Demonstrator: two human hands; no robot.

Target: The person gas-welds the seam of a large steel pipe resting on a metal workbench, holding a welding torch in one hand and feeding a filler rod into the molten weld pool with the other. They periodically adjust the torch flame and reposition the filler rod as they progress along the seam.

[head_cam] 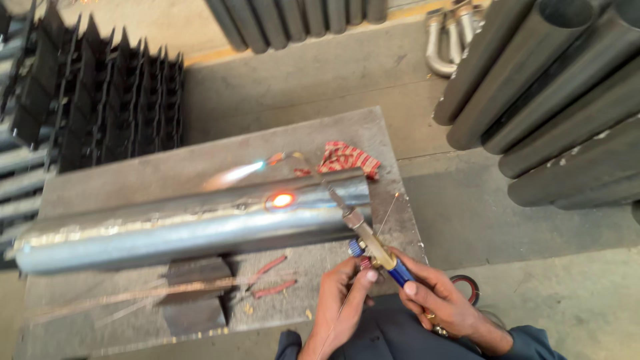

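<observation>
Brass torch (365, 235): one, blue-handled, tip over the pipe, flame off left.
Pipe (193, 230): one, steel, on plate table (200, 170); single glowing spot (282, 199).
Right hand (437, 299): clenched round torch handle.
Left hand (341, 303): fingers at torch valve, pinching thin filler rod (387, 215).
Striped cloth (348, 159): one, behind pipe.

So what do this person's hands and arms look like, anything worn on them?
Both hands are bare, with no gloves. The left hand shows a bare wrist and forearm. The right hand runs into a dark blue-grey sleeve pushed back above the wrist. No rings or watch can be made out.
</observation>
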